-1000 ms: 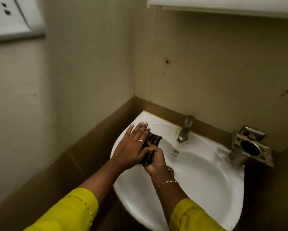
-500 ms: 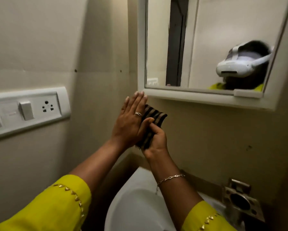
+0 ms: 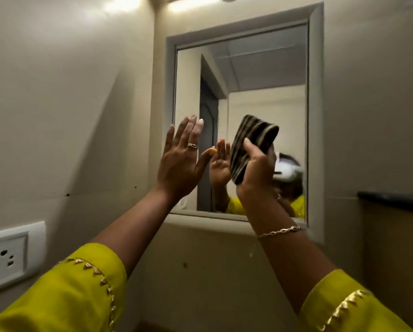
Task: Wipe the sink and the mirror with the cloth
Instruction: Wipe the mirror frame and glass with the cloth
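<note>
Both hands have risen from the sink to the lower half of the mirror and parted. Left hand spread, holding nothing; right hand grips the folded striped cloth before the glass. Best practice: flatten the cloth on the glass and wipe from the top edge downward.

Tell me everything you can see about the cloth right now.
The cloth is striped dark brown and tan, looks like soft woven fabric, and is folded into a thick pad with a rounded fold at its top. It stands roughly upright, tilted a little to the right, in front of the lower part of the mirror. The right hand grips its lower half, thumb across the front. Whether it touches the glass cannot be told. The left hand is raised beside it, apart.
</note>
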Motion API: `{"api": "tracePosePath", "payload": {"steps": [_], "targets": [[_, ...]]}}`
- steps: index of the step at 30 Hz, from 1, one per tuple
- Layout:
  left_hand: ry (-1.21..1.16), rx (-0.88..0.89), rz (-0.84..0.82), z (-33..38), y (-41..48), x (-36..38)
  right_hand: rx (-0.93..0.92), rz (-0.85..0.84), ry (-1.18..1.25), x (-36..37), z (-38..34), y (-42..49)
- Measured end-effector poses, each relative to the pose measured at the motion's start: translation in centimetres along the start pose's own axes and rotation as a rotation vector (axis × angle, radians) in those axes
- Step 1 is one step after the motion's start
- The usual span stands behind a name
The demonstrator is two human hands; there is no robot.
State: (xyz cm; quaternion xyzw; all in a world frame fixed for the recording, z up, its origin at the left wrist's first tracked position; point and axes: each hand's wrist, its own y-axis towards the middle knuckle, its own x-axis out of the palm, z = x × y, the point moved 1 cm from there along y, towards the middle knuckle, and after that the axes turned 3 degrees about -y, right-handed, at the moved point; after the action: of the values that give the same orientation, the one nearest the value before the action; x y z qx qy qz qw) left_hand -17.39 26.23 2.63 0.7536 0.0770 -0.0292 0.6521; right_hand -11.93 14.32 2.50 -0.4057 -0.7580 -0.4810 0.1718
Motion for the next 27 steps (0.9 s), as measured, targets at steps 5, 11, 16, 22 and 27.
{"api": "tracePosePath", "payload": {"steps": [5,11,16,22,27], "targets": [[0.009,0.054,0.052,-1.5,4.3,1.8,-0.569,0.168,-0.396,1.3,-4.5,5.0],[-0.003,0.078,0.104,-4.3,6.9,3.4,-1.205,0.163,-0.981,1.8,-8.5,11.9],[0.028,0.092,0.093,-7.3,7.5,5.0,-1.327,0.03,-1.607,2.1,-9.5,17.3],[0.1,0.118,0.039,-10.7,8.7,6.7,-1.096,-0.143,-2.054,1.3,-9.4,19.7],[0.131,0.134,0.103,-12.7,11.1,7.5,-1.043,-0.346,-1.975,1.4,-11.4,20.2]]}}
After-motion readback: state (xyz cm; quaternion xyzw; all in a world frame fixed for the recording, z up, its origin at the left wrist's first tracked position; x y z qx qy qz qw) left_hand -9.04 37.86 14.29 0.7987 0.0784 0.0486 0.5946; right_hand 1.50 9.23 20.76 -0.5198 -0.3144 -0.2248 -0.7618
